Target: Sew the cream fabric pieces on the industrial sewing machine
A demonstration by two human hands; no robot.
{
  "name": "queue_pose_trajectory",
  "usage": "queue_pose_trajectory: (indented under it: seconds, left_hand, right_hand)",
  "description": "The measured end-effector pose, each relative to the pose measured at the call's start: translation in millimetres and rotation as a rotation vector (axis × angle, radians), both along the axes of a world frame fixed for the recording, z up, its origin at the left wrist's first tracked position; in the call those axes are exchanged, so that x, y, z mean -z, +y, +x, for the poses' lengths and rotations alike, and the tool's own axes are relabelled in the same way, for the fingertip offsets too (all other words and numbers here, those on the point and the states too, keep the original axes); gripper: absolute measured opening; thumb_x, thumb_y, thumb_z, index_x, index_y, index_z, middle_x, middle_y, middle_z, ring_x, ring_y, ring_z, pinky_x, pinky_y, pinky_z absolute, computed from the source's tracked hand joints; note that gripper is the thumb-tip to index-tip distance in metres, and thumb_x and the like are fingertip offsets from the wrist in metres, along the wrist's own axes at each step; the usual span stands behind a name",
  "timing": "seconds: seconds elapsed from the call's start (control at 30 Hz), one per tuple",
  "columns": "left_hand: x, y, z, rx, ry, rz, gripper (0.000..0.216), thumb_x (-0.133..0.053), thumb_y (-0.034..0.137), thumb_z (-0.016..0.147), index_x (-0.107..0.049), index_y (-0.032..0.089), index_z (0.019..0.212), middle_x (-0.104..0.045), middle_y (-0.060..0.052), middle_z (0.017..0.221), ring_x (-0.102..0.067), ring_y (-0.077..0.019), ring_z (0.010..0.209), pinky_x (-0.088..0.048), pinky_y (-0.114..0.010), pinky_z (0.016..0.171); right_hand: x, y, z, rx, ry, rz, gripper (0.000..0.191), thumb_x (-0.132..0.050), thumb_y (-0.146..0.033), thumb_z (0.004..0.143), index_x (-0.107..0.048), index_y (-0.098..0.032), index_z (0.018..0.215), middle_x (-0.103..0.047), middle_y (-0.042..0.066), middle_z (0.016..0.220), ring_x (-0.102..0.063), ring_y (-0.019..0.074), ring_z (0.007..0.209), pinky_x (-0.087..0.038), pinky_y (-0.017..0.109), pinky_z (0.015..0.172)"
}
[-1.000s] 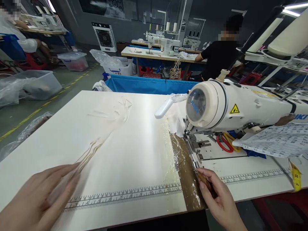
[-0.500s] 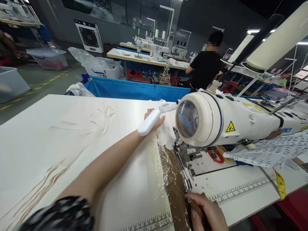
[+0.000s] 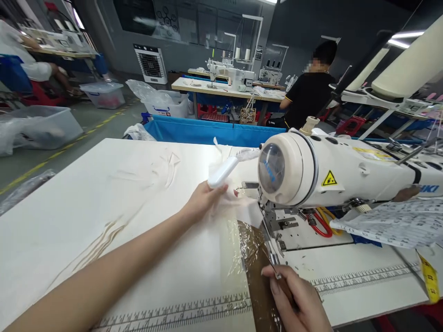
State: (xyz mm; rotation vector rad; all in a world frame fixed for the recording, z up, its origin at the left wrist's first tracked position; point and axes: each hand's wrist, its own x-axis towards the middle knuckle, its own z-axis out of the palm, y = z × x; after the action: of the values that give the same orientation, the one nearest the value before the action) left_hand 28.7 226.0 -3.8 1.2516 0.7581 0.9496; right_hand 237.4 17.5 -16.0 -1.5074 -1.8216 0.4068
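Note:
My left hand (image 3: 202,201) is beside the sewing machine (image 3: 287,170), partly under a white lamp (image 3: 223,172). Its fingers are closed on a thin white cloth (image 3: 224,205), blurred and hard to tell from the pale table. Part of that cloth reaches toward the presser foot area. Near the front, my right hand (image 3: 297,295) grips an awl (image 3: 284,288) with a wooden handle; its thin metal point lies over a brown taped strip (image 3: 256,258) along the machine's edge.
Flat pale fabric pieces (image 3: 110,235) lie on the white table (image 3: 166,272) to the left. Printed cloth (image 3: 398,221), red-handled scissors (image 3: 321,226) and a yellow tape measure (image 3: 429,276) are at right. Behind the table hangs a blue cloth trough (image 3: 214,131). A person (image 3: 309,87) sits beyond.
My left hand has drawn back toward me from the table's far side, with the thin cloth trailing. My right hand keeps the awl at nearly the same place. The view has turned slightly left.

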Motion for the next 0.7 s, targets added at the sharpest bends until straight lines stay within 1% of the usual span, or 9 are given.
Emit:
queue_pose_trajectory:
  seconds: [0.03,0.1,0.13,0.2,0.27,0.33,0.47,0.57,0.7]
  left_hand:
    - [-0.1,-14.0,-6.3,0.025,-0.003,-0.027,0.043,-0.072,0.055,0.081,-0.065,0.016,0.100,-0.072,-0.010,0.100,-0.066,-0.0299,0.098,-0.052,-0.040,0.089]
    - [1.5,-35.7,-11.2,0.076,-0.028,-0.070,0.041,-0.072,0.053,0.083,-0.065,0.018,0.102,-0.072,-0.009,0.103,-0.067,-0.0276,0.097,-0.051,-0.039,0.090]
    - [2.9,-43.0,-10.6,0.095,-0.057,-0.077,0.040,-0.073,0.052,0.083,-0.064,0.018,0.104,-0.071,-0.008,0.105,-0.067,-0.0267,0.097,-0.051,-0.038,0.091]
    - [5.9,-51.6,-6.4,0.138,-0.122,-0.090,0.040,-0.074,0.048,0.084,-0.063,0.018,0.108,-0.071,-0.009,0.108,-0.067,-0.0262,0.097,-0.050,-0.037,0.091]
    - [7.6,-54.4,-1.9,0.169,-0.155,-0.107,0.040,-0.075,0.045,0.083,-0.062,0.018,0.110,-0.070,-0.010,0.110,-0.067,-0.0262,0.097,-0.050,-0.037,0.089]
    - [8.0,-54.1,0.1,0.198,-0.160,-0.120,0.040,-0.075,0.043,0.083,-0.061,0.017,0.110,-0.071,-0.010,0.109,-0.067,-0.0262,0.097,-0.050,-0.036,0.088]
    - [8.1,-51.1,-1.7,0.214,-0.120,-0.109,0.036,-0.073,0.041,0.084,-0.063,0.018,0.108,-0.071,-0.009,0.107,-0.066,-0.0260,0.098,-0.048,-0.035,0.088]
    - [8.9,-49.3,-2.8,0.231,-0.106,-0.103,0.034,-0.072,0.041,0.084,-0.064,0.019,0.109,-0.071,-0.007,0.108,-0.066,-0.0258,0.098,-0.048,-0.035,0.089]
    - [7.9,-48.4,-2.4,0.256,-0.101,-0.112,0.034,-0.072,0.041,0.084,-0.066,0.020,0.109,-0.072,-0.007,0.108,-0.066,-0.0258,0.099,-0.048,-0.035,0.089]
  right_hand:
    - [-5.4,8.0,-3.8,-0.055,0.008,0.002,0.019,-0.046,-0.033,0.103,-0.058,-0.032,0.117,-0.071,0.001,0.090,-0.068,0.0212,0.076,-0.052,0.026,0.062]
    - [-15.4,28.1,-13.0,-0.154,0.020,-0.016,0.022,-0.039,-0.030,0.104,-0.054,-0.029,0.120,-0.068,0.001,0.084,-0.066,0.0204,0.068,-0.051,0.029,0.063]
    - [-19.1,39.2,-17.7,-0.150,0.020,-0.044,0.024,-0.036,-0.029,0.104,-0.052,-0.027,0.122,-0.066,0.000,0.077,-0.063,0.0201,0.062,-0.049,0.030,0.061]
    - [-22.9,60.6,-25.2,-0.096,0.035,-0.062,0.031,-0.034,-0.030,0.103,-0.048,-0.021,0.130,-0.065,0.002,0.076,-0.063,0.0223,0.064,-0.048,0.033,0.063]
    - [-21.8,77.8,-29.0,-0.044,0.088,-0.062,0.036,-0.039,-0.034,0.101,-0.048,-0.016,0.131,-0.068,0.007,0.087,-0.066,0.0259,0.079,-0.049,0.036,0.070]
    - [-17.7,88.9,-29.6,-0.027,0.160,-0.074,0.033,-0.045,-0.038,0.098,-0.055,-0.016,0.120,-0.068,0.009,0.095,-0.065,0.0272,0.088,-0.048,0.036,0.075]
    - [-8.9,97.1,-28.5,-0.059,0.239,-0.100,0.022,-0.051,-0.039,0.095,-0.060,-0.020,0.095,-0.064,0.002,0.083,-0.060,0.0211,0.076,-0.044,0.030,0.069]
    - [-6.2,98.4,-29.4,-0.074,0.273,-0.100,0.021,-0.053,-0.040,0.094,-0.060,-0.020,0.095,-0.059,-0.001,0.077,-0.055,0.0183,0.070,-0.041,0.027,0.065]
    - [-6.0,99.0,-30.7,-0.077,0.315,-0.080,0.021,-0.054,-0.040,0.093,-0.060,-0.020,0.094,-0.059,0.000,0.079,-0.054,0.0187,0.072,-0.042,0.028,0.067]
